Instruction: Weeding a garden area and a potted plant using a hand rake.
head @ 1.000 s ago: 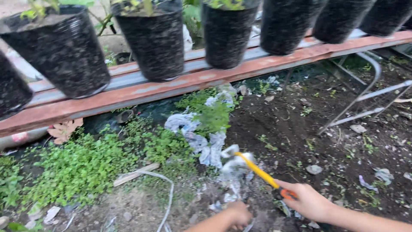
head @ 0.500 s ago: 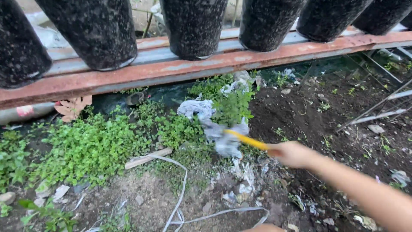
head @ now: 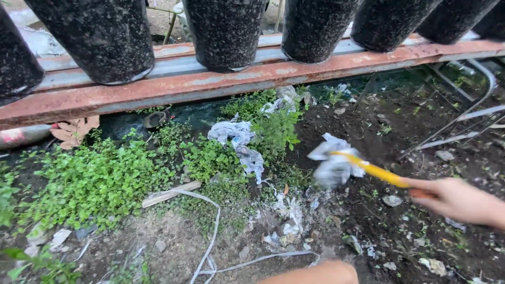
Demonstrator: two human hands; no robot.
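Observation:
My right hand (head: 456, 200) grips the orange end of a yellow-handled tool (head: 376, 171) at the right. A crumpled grey-white scrap of plastic (head: 333, 162) hangs on the tool's far end, lifted above the dark soil. More of the same torn plastic (head: 238, 141) lies among the green weeds (head: 100, 181) to the left. Only a part of my left arm (head: 314, 273) shows at the bottom edge; the hand itself is out of frame.
Black soil-filled grow bags (head: 223, 31) stand in a row on a rusty metal rack (head: 221, 84) across the top. A grey metal frame (head: 463, 118) leans at the right. White straps (head: 213, 239), a wood strip (head: 171, 194) and stones litter the ground.
My right hand has swung the tool to the right, lifting a plastic scrap off the weeds. The camera has tipped slightly down.

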